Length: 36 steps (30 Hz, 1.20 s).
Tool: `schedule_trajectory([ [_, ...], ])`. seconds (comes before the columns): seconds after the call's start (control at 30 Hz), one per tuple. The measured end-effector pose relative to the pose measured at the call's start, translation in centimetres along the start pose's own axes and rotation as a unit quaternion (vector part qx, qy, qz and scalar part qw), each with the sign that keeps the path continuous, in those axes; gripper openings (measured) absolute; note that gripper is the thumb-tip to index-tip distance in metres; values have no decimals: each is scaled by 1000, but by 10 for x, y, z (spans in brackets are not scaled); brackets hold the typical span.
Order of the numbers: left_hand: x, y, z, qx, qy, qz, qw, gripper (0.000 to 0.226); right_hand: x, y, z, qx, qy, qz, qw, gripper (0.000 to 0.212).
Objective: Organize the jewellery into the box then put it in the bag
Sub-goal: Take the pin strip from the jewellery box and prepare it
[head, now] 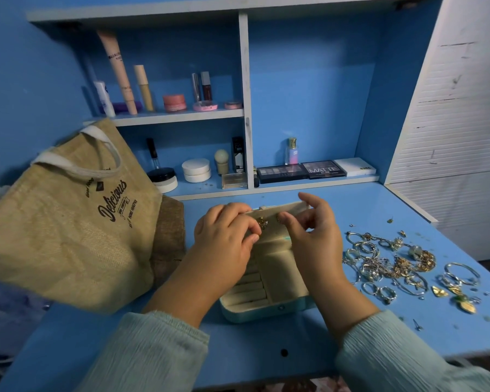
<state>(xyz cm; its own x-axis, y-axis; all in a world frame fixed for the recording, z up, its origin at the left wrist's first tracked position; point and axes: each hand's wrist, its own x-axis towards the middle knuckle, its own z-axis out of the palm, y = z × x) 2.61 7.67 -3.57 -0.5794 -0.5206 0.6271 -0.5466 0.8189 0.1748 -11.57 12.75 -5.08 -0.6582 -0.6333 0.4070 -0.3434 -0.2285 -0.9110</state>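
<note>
From the head view, a person in pale green sleeves is leaning over a blue worktop (266, 343). A small box (269, 278) is sitting open in the middle of it, its cream lining and ring rolls showing, its lid (277, 212) standing up at the far side. The left hand (224, 241) is curling its fingers onto the lid's inner panel, pinching at a small gold earring (263, 222) there. The right hand (314, 236) is pinching the same panel just beside it, thumb and forefinger closed on it, the other fingers lifting loose. A heap of jewellery (391, 264) is lying on the worktop right of the box. A burlap bag (68, 222) is standing to the left, leaning. Cosmetics are lining the shelf (178, 116) behind.
</note>
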Motion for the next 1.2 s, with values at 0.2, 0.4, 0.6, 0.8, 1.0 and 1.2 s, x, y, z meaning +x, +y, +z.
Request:
schedule_trajectory([
  [0.2,-7,7,-6,-13,-12,-8,1000,4,1,5,-9,-70,3,-22,997,30],
  [0.4,0,21,-32,-55,-88,-69,992,5,-4,7,-21,-117,-42,-35,992,28],
  [0.6,29,25,-39,-130,-157,-154,967,17,-10,11,-26,-123,-50,-34,990,26],
  [0.8,61,24,-32,-142,-293,-177,929,16,-12,14,-28,-123,-55,-52,989,29],
  [1.0,66,19,-17,-132,-345,-174,913,13,-16,20,-30,-115,-54,-64,990,28],
  [1.2,62,21,-11,-136,-357,-152,911,22,-17,24,-29,-121,-39,-95,987,29],
])
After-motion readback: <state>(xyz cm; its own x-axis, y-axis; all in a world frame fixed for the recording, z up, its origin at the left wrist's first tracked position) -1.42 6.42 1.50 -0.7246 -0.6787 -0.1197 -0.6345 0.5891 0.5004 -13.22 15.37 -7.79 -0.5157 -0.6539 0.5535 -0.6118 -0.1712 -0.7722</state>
